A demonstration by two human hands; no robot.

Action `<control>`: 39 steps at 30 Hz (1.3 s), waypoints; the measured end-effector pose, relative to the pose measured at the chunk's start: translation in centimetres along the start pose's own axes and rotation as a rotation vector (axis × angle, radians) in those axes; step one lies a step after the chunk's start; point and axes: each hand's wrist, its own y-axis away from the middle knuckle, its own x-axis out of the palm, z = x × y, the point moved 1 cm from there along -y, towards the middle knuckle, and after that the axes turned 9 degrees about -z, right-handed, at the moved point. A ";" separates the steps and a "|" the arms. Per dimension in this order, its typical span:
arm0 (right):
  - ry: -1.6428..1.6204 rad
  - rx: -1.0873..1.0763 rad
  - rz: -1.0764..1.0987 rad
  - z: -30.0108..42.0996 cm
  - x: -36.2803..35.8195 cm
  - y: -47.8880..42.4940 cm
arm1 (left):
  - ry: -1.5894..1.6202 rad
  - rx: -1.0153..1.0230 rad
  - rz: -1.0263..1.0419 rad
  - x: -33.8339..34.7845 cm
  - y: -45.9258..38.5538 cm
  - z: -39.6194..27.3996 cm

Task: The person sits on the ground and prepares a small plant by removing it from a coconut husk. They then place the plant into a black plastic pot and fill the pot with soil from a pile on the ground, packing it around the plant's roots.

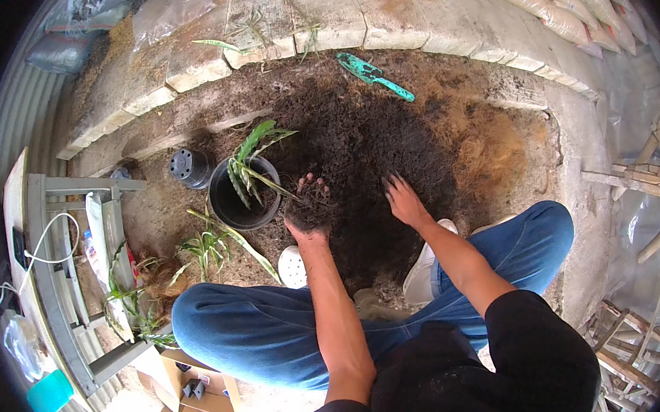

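Note:
My left hand (308, 207), palm up, holds the dark, soil-covered root ball of a green leafy plant (256, 139). The plant's stem leans left, with its leaves over a round black plastic pot (218, 206). Over the heap of dark potting soil (359, 140), my right hand (404, 198) rests with its soiled fingers apart and nothing held. Beyond the hands, a turquoise garden trowel (375, 77) lies at the heap's far edge.
An upturned small black pot (189, 166) stands left of the larger one. Brown coconut fibre (491, 150) borders the soil at right. A loose plant (204, 252) lies by my knee, near a metal-framed table (56, 274) and cardboard box (190, 385). Concrete blocks (328, 40) edge the far side.

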 end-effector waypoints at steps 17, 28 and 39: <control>-1.066 0.996 -0.567 -3.7 1.2 -1.9 | -0.111 0.062 -0.016 3.4 2.1 2.2; -1.661 1.095 -0.176 1.8 -7.3 -8.5 | -0.041 0.069 0.040 1.8 1.5 1.0; -1.736 1.037 -0.109 4.8 -8.8 -8.7 | -0.080 0.102 0.037 2.2 2.0 1.0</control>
